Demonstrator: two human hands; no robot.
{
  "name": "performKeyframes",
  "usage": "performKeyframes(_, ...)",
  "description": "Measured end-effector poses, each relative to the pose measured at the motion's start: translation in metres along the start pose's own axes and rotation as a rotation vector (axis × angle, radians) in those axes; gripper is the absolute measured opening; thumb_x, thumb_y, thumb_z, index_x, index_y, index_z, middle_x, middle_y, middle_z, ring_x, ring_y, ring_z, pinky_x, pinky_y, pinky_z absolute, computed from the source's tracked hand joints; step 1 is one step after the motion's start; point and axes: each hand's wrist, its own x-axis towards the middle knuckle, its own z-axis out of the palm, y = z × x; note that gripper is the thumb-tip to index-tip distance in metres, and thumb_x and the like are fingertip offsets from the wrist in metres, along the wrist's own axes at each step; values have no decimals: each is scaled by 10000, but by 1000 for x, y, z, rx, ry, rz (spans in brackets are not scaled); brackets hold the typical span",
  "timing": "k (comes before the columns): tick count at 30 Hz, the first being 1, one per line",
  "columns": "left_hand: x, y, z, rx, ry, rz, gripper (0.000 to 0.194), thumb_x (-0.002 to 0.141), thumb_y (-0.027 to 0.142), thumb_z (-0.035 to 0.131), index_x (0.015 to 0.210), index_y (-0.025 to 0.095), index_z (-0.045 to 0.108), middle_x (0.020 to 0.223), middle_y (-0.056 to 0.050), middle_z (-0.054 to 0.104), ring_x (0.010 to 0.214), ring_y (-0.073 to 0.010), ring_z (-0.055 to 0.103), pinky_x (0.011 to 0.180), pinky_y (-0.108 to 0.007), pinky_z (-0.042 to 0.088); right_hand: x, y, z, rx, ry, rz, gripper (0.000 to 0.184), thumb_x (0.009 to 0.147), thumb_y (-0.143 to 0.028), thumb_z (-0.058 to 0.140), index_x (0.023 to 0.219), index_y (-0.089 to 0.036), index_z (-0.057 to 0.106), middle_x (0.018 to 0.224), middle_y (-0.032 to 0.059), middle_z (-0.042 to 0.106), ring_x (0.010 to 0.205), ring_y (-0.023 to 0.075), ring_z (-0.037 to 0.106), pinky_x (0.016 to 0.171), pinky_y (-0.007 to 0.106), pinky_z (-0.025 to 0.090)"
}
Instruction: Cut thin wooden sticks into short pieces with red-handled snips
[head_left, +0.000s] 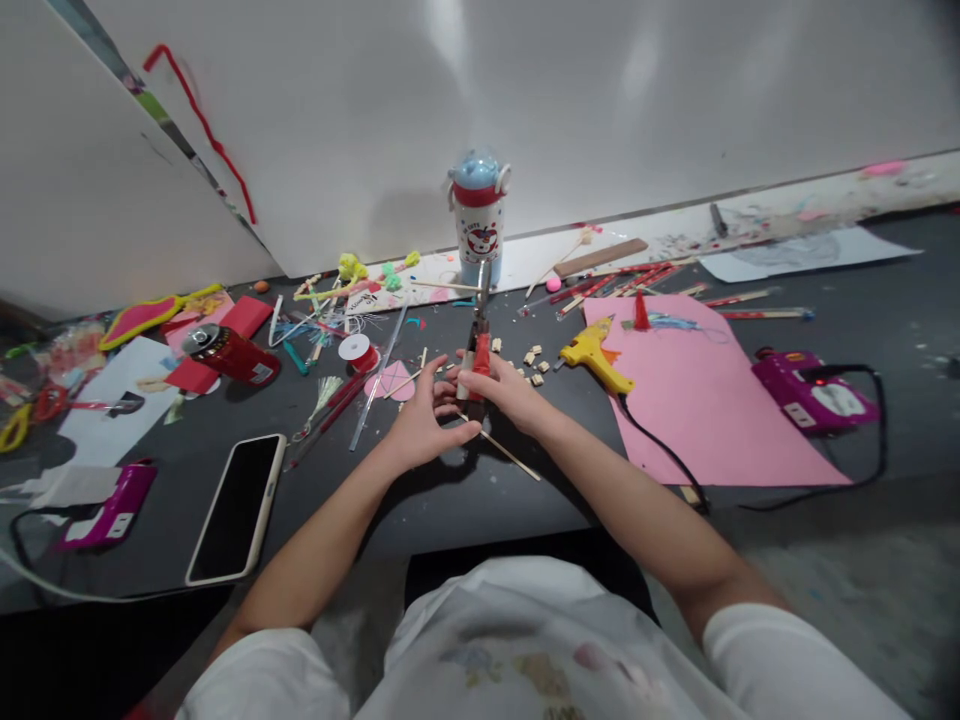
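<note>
White panels (pixel 570 120) rise along the back edge of a dark, crowded surface (pixel 915 300). Over its middle, toward the front edge, a red-handled metal tool (pixel 482 355) is held up, its silver end pointing to the back. The right hand (pixel 510 395) has its fingers closed around the red grip. The left hand (pixel 429 420) curves open on the other side, thumb well apart from the fingers; I can't tell whether the fingertips touch the tool. Below them lies a thin wooden stick (pixel 514 457), and small wooden pieces (pixel 531 355) are scattered just beyond the right hand. Left of the hands are a pink paper disc (pixel 391 381) and a spool (pixel 358 352). Farther right, a yellow glue gun (pixel 596 358) lies partly over a pink sheet (pixel 705 420). A bottle (pixel 478 225) stands upright by the back edge, while a phone (pixel 234 510) lies near the front edge, left of the arms.
</note>
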Motion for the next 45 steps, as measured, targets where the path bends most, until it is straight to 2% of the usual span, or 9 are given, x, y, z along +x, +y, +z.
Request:
performKeyframes(6,-1,2,0,42,6,6,876,651,318,760,1348,277,231,1051,-52,557,994,-188,584,922,-422,468,0,-3,0,40,57,42,529,642,-440,742,1047,-178,523,875,20,643,803,158,619,828,347,490)
performKeyframes(14,-3,4,2,39,-6,20,862,658,306,755,1342,265,232,1069,-63,568,996,-192,597,930,-426,472,0,-2,2,34,75,20,513,616,-444,758,996,-187,526,829,5,637,733,138,606,729,316,506)
performKeyframes(25,-4,4,3,43,-15,25,853,667,310,747,1342,245,229,1057,-73,583,970,-204,627,917,-438,487,-2,-3,3,-13,65,10,445,664,-401,710,993,-175,514,794,-5,602,723,134,586,713,308,490)
performKeyframes(32,-4,3,4,44,-28,30,818,671,314,743,1313,249,241,1071,-72,588,963,-202,634,925,-442,483,-2,0,2,-61,43,-47,444,685,-448,687,993,-180,510,781,-3,586,716,133,566,693,296,479)
performKeyframes(35,-2,2,2,64,-45,46,848,683,312,730,1347,242,208,1108,-92,593,1004,-213,622,966,-467,454,-1,2,1,-103,82,-44,458,686,-466,675,1001,-181,504,794,-3,573,728,135,553,698,297,469)
performKeyframes(38,0,2,-3,116,-46,136,818,722,327,693,1374,228,209,1167,-111,579,1071,-221,589,987,-449,435,0,4,-3,-240,146,-80,447,697,-494,655,987,-190,506,814,-3,564,730,136,531,696,295,449)
performKeyframes(40,-1,3,-9,189,65,226,623,794,339,605,1329,214,311,1108,-94,597,1011,-201,599,911,-398,476,0,5,-6,-376,183,-107,429,705,-514,642,962,-199,506,814,-5,561,718,137,515,685,293,432)
performKeyframes(43,-3,7,-20,456,425,396,303,838,284,525,1128,199,508,908,-51,605,844,-171,588,801,-351,477,-3,1,-9,-592,199,-104,416,715,-551,616,917,-210,487,789,-9,559,693,146,503,662,294,404)
performKeyframes(45,-4,10,-27,673,617,529,229,802,239,562,1028,197,566,902,-59,595,883,-190,562,856,-377,438,-6,-4,-9,-721,187,-95,427,715,-567,606,913,-214,471,788,-7,569,691,157,511,651,296,385)
